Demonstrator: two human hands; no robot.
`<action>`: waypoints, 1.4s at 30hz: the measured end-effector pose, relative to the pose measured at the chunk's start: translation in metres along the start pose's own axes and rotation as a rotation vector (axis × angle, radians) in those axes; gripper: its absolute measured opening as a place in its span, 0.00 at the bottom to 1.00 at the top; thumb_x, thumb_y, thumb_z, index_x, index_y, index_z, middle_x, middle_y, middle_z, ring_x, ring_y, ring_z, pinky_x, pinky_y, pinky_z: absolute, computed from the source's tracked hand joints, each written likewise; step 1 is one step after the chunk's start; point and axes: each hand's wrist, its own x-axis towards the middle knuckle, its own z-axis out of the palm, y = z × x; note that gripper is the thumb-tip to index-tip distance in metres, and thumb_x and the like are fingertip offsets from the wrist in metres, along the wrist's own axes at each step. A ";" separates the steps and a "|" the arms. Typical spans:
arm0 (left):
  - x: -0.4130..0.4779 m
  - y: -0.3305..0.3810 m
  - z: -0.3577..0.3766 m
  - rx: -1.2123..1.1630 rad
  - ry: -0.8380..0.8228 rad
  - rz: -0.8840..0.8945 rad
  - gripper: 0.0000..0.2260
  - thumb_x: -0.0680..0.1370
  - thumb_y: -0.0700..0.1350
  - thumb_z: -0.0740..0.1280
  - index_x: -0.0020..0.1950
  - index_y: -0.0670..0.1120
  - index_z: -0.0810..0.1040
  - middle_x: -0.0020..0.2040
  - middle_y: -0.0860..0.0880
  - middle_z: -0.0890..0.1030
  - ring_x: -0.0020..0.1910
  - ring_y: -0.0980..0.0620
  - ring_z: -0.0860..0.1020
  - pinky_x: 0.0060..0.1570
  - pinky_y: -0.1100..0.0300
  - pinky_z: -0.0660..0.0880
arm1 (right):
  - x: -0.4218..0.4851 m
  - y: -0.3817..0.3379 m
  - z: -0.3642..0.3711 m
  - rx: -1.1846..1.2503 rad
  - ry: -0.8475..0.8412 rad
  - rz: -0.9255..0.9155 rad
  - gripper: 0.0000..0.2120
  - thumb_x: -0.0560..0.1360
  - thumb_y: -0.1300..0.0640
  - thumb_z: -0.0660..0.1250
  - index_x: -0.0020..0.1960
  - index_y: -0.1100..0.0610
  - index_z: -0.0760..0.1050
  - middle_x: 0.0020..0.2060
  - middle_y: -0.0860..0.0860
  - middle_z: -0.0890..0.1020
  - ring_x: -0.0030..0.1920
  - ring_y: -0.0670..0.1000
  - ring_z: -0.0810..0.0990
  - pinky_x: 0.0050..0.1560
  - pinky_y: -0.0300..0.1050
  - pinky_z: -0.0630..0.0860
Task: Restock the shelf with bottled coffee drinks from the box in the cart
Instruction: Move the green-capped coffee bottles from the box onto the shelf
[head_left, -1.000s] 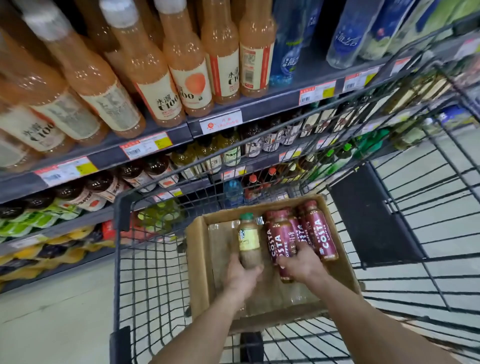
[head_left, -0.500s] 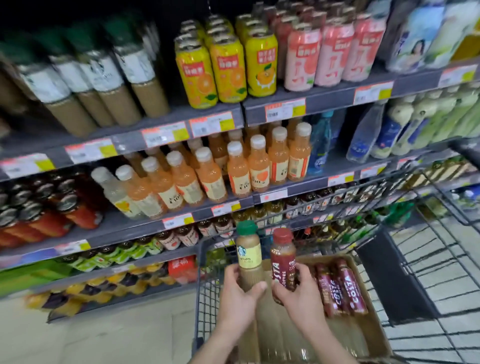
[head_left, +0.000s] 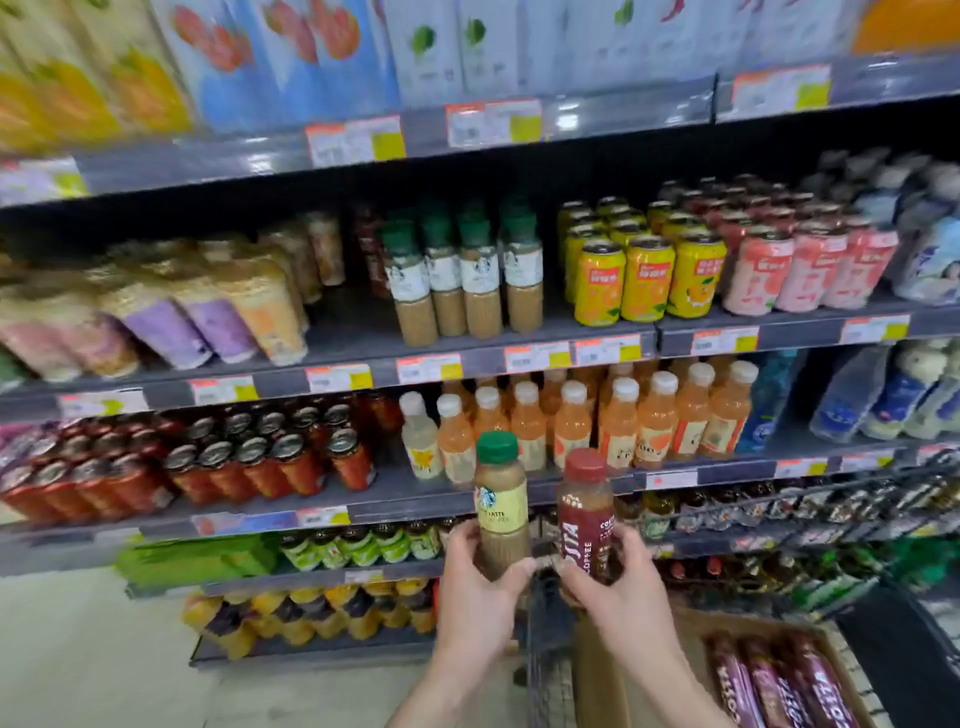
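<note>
The left hand (head_left: 475, 608) had its fingers curled round the lower body of an upright green-capped tan plastic latte bottle (head_left: 501, 512). Just beside it, the right hand (head_left: 618, 603) gripped an upright red-capped maroon coffee bottle (head_left: 586, 514). Matching green-capped bottles (head_left: 462, 280) stood above and slightly left at the grey metal shelf (head_left: 363, 332) front edge, nearer the left hand. Spare maroon bottles (head_left: 779, 686) lay in the cardboard box (head_left: 597, 675).

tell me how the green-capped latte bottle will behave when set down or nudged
Probably rigid: the left hand wraps the green-capped latte bottle with no visible denting. Likely heavy for its size: it looks full to the neck. Tall and narrow, so a nudge may tip it.
</note>
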 end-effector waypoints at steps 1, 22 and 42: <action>0.003 0.002 -0.016 -0.011 0.002 0.012 0.27 0.71 0.47 0.78 0.62 0.59 0.68 0.59 0.62 0.78 0.57 0.62 0.78 0.59 0.59 0.74 | -0.004 -0.011 0.009 0.001 0.000 -0.006 0.27 0.67 0.48 0.79 0.60 0.42 0.69 0.48 0.36 0.80 0.46 0.29 0.77 0.42 0.31 0.71; 0.097 0.028 -0.233 -0.023 0.042 0.151 0.25 0.70 0.49 0.78 0.55 0.68 0.67 0.55 0.68 0.77 0.52 0.72 0.76 0.49 0.68 0.71 | -0.002 -0.165 0.192 0.055 -0.004 -0.126 0.28 0.66 0.40 0.76 0.62 0.40 0.68 0.49 0.38 0.82 0.47 0.35 0.80 0.50 0.45 0.79; 0.178 0.033 -0.234 -0.008 0.186 0.094 0.24 0.70 0.48 0.79 0.55 0.65 0.69 0.54 0.64 0.79 0.51 0.68 0.78 0.51 0.62 0.73 | 0.220 -0.297 0.285 0.031 0.038 -0.264 0.25 0.72 0.52 0.74 0.65 0.56 0.68 0.51 0.52 0.83 0.51 0.57 0.82 0.44 0.43 0.71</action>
